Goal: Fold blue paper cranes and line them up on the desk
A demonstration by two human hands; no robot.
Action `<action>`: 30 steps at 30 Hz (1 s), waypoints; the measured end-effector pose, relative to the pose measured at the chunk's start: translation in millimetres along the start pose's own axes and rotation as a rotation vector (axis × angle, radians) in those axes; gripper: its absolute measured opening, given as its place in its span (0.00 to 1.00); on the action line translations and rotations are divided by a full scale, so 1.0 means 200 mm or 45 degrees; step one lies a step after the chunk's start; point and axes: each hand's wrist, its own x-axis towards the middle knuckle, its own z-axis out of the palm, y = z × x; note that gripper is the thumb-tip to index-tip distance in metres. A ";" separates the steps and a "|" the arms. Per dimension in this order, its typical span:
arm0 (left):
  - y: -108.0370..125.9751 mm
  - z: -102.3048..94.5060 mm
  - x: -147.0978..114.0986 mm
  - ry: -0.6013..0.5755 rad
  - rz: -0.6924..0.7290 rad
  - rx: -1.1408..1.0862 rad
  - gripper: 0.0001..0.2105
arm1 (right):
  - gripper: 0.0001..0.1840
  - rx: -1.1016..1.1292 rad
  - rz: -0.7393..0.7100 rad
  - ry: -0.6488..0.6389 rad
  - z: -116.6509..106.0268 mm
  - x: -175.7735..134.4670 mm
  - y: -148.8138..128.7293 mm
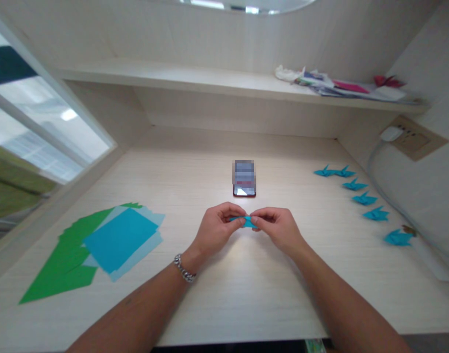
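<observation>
A small piece of folded blue paper (pixel 248 222) is pinched between my two hands above the middle of the desk. My left hand (pixel 219 226), with a chain bracelet (pixel 184 268) at the wrist, grips its left end between thumb and fingers. At the other end my right hand (pixel 278 226) pinches it the same way. Fingers cover most of the paper, so its exact shape is hidden. Just beyond the hands lies a phone (pixel 244 190), its screen blurred.
Blue and green paper sheets (pixel 121 238) lie fanned out at left. Several blue origami cranes (pixel 364 198) line the right side, near a cable (pixel 381 189) plugged into a wall socket (pixel 417 137). Papers (pixel 351 87) rest on the shelf (pixel 173 73) above.
</observation>
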 end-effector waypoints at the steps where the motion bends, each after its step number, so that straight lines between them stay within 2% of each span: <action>1: 0.00 0.00 0.00 -0.005 0.001 0.001 0.05 | 0.07 -0.036 -0.014 0.007 0.00 0.00 0.00; 6: 0.00 0.00 0.00 -0.010 0.010 0.067 0.07 | 0.07 -0.177 -0.076 -0.003 0.00 -0.01 -0.01; 11: -0.02 0.00 0.00 0.034 0.003 0.111 0.05 | 0.07 -0.254 -0.091 -0.043 0.01 -0.01 -0.01; 18: 0.00 0.01 -0.01 0.061 0.038 0.109 0.05 | 0.13 0.010 0.065 -0.088 0.01 0.00 0.02; 23: -0.01 0.00 0.00 0.136 0.085 0.095 0.06 | 0.17 0.144 0.052 -0.014 0.00 0.02 0.04; 30: -0.01 0.00 0.00 0.137 0.070 0.090 0.06 | 0.09 -0.196 -0.070 -0.021 0.00 0.00 0.01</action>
